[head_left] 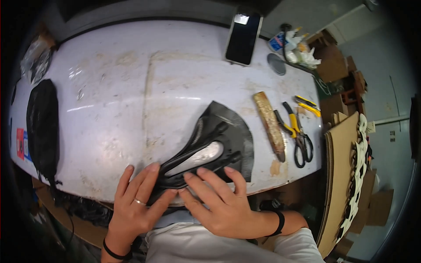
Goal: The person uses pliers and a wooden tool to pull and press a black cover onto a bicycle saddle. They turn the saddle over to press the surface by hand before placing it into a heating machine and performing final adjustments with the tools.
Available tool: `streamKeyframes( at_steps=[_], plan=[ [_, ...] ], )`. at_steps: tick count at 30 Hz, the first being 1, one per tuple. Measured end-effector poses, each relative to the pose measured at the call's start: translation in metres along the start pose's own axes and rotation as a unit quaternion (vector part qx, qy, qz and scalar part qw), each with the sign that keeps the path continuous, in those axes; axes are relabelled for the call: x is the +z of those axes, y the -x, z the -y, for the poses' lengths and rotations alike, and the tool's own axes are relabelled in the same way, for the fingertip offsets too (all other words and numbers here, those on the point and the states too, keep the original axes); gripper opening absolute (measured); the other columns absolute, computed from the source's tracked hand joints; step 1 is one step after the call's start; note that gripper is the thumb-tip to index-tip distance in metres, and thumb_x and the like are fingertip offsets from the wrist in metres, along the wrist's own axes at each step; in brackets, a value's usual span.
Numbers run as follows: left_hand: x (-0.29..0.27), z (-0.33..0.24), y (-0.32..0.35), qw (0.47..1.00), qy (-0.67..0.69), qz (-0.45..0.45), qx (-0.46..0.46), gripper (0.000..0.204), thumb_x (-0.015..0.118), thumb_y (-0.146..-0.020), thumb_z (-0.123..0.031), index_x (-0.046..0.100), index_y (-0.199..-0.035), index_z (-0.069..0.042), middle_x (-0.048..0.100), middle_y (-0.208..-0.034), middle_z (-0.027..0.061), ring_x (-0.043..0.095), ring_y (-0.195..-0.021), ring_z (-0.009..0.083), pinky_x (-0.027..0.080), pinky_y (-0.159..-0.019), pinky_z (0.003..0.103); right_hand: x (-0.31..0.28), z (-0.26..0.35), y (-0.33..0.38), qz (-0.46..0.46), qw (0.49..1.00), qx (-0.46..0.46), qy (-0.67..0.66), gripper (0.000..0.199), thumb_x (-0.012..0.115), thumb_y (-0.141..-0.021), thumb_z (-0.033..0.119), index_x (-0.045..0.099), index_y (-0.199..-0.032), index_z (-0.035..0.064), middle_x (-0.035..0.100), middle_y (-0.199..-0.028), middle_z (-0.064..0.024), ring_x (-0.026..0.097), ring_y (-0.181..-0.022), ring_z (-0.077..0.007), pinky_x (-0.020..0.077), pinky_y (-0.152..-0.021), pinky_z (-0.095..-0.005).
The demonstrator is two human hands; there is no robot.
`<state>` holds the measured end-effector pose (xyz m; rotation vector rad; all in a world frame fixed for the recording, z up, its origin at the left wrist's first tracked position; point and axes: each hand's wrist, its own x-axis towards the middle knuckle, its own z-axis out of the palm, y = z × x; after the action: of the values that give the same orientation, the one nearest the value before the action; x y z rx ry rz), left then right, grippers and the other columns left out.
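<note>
Left hand: the left hand [133,206] lies flat and open at about 7 o'clock in the view; its fingers spread over the near end of the black cut-out piece [206,147]; a ring shows on one finger; a dark band sits on the wrist
Right hand: the right hand [219,201] lies open at about 5 o'clock; fingertips press down on the same piece, just beside the left hand's; it grips nothing; a black band sits on the wrist
Black piece: a flat, dark, fan-shaped sheet with long cut-out openings; it rests on the near edge of the worktop [131,92], running from the hands toward 1 o'clock
Worktop: white, stained and scuffed
At 3 o'clock of the piece: a long brown block [269,125]; yellow-handled pliers [289,122]; black scissors [303,147]; a yellow-handled tool [308,105] beyond them
At 12 o'clock: a phone [243,38] lying flat, screen dark; a grey round disc [276,64] just beside it
At 9 o'clock: a black mesh bundle [42,127] on the far left edge
Off the worktop at 3 o'clock: cardboard sheets [340,175] standing on edge with white cut-out pieces [359,153] along them
</note>
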<state>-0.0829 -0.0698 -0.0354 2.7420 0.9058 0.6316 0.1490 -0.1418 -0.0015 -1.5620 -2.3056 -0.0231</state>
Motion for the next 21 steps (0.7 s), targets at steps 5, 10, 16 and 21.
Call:
streamKeyframes(
  at_steps=[5, 10, 16, 21],
  plan=[
    [0.003, -0.005, 0.004, 0.997, 0.060, 0.020, -0.048, 0.038, 0.078, -0.083, -0.006, 0.078, -0.120, -0.017, 0.056, -0.153, 0.0273, 0.065, -0.130, 0.0430, 0.039, -0.115, 0.070, -0.038, -0.062, 0.005, -0.088, 0.985, 0.113, -0.100, 0.033, 0.078, -0.087, 0.003, 0.074, -0.119, 0.0018, 0.069, -0.135, -0.0199, 0.062, -0.132, -0.0386, 0.0487, -0.108, -0.0524],
    [-0.003, -0.009, -0.001, 0.993, 0.106, 0.010, -0.056, 0.045, 0.079, -0.079, -0.004, 0.076, -0.122, -0.016, 0.056, -0.154, 0.0278, 0.063, -0.133, 0.0427, 0.032, -0.118, 0.075, -0.069, -0.173, 0.040, 0.037, 0.953, 0.284, 0.101, 0.031, 0.075, -0.093, 0.005, 0.068, -0.122, -0.0015, 0.060, -0.143, -0.0288, 0.059, -0.130, -0.0478, 0.0483, -0.110, -0.0486],
    [0.008, -0.003, 0.001, 0.993, 0.110, -0.030, -0.045, 0.039, 0.078, -0.080, -0.008, 0.077, -0.118, -0.013, 0.059, -0.150, 0.0291, 0.066, -0.129, 0.0407, 0.033, -0.117, 0.074, -0.034, -0.199, 0.062, -0.058, 0.961, 0.241, 0.123, 0.024, 0.072, -0.099, 0.007, 0.061, -0.118, -0.0014, 0.064, -0.133, -0.0288, 0.067, -0.115, -0.0416, 0.0533, -0.099, -0.0462],
    [0.009, -0.003, -0.001, 0.992, 0.115, -0.045, -0.034, 0.039, 0.079, -0.078, -0.009, 0.077, -0.117, -0.012, 0.060, -0.148, 0.0278, 0.068, -0.125, 0.0383, 0.037, -0.116, 0.073, -0.070, -0.170, 0.038, -0.463, 0.757, 0.264, -0.378, 0.028, 0.051, -0.114, 0.024, 0.062, -0.122, -0.0003, 0.043, -0.165, -0.0246, 0.065, -0.126, -0.0386, 0.0532, -0.114, -0.0513]
  ],
)
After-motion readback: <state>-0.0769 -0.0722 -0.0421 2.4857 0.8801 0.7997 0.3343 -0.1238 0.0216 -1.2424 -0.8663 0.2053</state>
